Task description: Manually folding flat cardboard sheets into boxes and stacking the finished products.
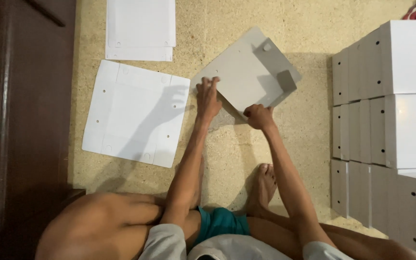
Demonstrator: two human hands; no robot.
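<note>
Left hand (208, 98) flat on grey cardboard sheet (239, 72), right hand (258, 116) pinching its near edge (floor-level).

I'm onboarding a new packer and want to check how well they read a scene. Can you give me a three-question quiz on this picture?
1. True or false: both hands, the left hand and the right hand, rest on the grey cardboard sheet.
2. Where do the finished white boxes stand? A) at the left by the dark wooden furniture B) at the right C) on the person's lap
3. Fill in: the flat white sheet left of the hands lies on the ____.

Key: 1 true; 2 B; 3 floor
</note>
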